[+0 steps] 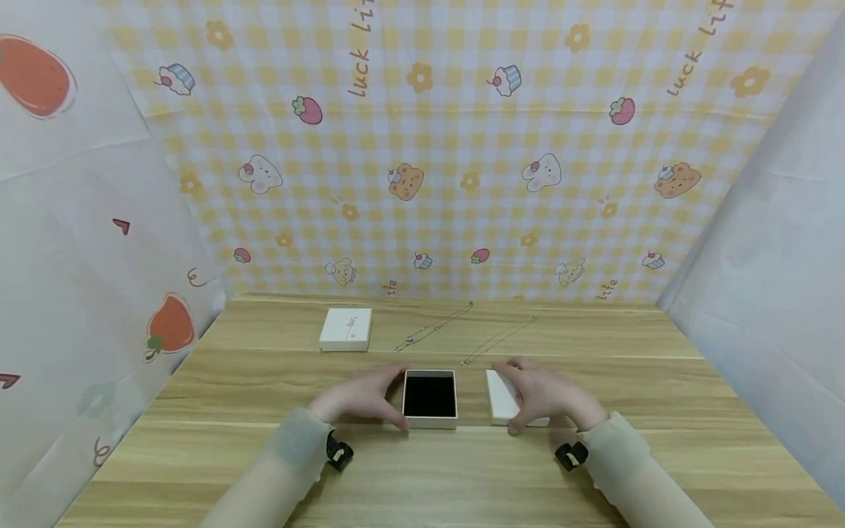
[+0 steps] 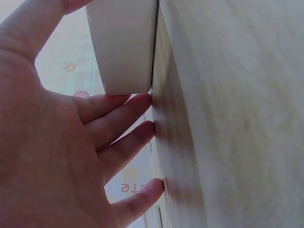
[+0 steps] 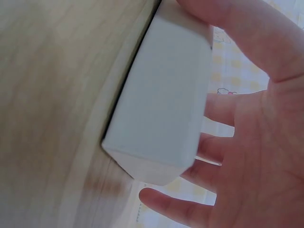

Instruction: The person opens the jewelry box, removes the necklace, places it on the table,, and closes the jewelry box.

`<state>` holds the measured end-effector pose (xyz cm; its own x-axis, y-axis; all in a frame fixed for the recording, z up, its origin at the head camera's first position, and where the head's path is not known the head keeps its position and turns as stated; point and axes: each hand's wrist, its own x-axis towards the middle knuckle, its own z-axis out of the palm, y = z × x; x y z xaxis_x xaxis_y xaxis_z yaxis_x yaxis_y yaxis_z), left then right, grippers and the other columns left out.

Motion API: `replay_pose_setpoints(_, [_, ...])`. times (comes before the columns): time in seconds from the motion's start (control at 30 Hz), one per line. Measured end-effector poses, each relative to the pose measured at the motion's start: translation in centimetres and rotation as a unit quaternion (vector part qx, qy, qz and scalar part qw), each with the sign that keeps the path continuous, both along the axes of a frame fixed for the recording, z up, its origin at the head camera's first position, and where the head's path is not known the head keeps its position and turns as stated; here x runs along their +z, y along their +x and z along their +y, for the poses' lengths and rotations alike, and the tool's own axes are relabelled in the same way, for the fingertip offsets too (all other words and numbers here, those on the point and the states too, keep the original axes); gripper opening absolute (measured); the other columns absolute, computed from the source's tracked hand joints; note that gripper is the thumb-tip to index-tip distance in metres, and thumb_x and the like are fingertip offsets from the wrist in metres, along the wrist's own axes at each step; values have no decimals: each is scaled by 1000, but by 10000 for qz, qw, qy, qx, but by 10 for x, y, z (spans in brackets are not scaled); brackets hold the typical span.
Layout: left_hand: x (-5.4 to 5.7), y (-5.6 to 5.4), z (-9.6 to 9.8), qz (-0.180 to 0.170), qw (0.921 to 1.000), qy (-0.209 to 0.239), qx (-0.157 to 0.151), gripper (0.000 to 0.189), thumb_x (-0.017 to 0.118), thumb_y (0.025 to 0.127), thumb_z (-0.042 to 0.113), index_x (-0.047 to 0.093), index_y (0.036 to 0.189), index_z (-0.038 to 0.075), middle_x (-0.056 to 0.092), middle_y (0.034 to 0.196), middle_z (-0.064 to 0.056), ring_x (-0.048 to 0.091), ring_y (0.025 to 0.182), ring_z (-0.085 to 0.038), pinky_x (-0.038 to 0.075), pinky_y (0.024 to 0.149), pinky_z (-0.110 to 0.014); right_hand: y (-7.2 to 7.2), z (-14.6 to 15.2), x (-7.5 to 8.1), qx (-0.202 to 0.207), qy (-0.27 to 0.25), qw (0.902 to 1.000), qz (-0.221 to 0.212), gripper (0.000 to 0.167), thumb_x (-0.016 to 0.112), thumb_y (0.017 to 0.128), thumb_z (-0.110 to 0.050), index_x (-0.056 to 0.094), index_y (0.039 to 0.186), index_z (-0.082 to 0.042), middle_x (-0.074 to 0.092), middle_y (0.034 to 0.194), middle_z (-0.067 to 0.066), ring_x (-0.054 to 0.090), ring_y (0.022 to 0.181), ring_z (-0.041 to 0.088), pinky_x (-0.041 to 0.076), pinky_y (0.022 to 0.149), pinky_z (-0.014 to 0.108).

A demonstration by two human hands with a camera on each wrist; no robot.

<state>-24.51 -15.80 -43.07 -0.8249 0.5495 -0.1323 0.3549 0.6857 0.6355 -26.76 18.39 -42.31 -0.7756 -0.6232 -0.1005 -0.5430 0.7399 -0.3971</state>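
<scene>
An open white box (image 1: 430, 423) with a black inside sits on the table in front of me. My left hand (image 1: 366, 396) holds its left side, thumb at the front corner and fingers at the back. In the left wrist view a fingertip touches the far end of the box (image 2: 124, 52), while the other fingers spread along the tabletop. To the right, a white box lid (image 1: 499, 400) lies flat, gripped by my right hand (image 1: 544, 396) with the thumb on its front and fingers at the back. The right wrist view shows the lid's pale side (image 3: 156, 90) close up.
Behind the hands, two thin chain necklaces lie stretched out, one left (image 1: 437, 328) and one right (image 1: 498, 338). A closed white box (image 1: 346, 328) with a small pink print stands at the back left. Patterned cloth (image 1: 449, 220) walls the wooden table's back and sides.
</scene>
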Motion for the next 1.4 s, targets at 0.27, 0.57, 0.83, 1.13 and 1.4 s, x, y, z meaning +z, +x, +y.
replay_pose_setpoints(0.27, [0,1,0,25,10000,-4,2,107,84,65,42,31,150,6,37,151,-13,35,136,-34,27,109,-56,1,0,0,44,2,10000,82,105,91,55,-29,42,144,-2,50,123,8,47,86,15,45,67,33])
replay_pose_setpoints(0.57, [0,0,-2,47,10000,32,-18,106,84,65,41,32,150,7,38,151,-12,36,136,-34,28,108,-57,1,0,2,147,-63,9998,120,103,90,58,-27,41,144,1,52,121,8,47,85,15,44,67,31])
replay_pose_setpoints(0.83, [-2,-1,-2,138,9999,-52,-46,105,84,65,44,33,150,7,39,150,-13,37,135,-34,28,108,-56,1,-3,8,239,-24,9995,218,102,90,61,-30,39,145,1,52,119,7,47,81,13,45,65,28])
replay_pose_setpoints(1.13, [-3,-1,-2,197,9997,-121,-89,105,83,65,47,34,149,7,40,149,-11,38,134,-33,29,108,-54,4,-9,17,185,-155,9997,77,101,89,63,-29,38,146,-2,50,122,9,49,87,16,47,67,31])
replay_pose_setpoints(1.4, [-3,-1,-2,222,9996,-61,-144,104,84,66,45,34,149,6,41,148,-11,39,134,-33,30,108,-56,5,-22,31,323,-221,9991,167,99,88,64,-29,39,146,-3,52,120,8,49,87,15,48,68,31])
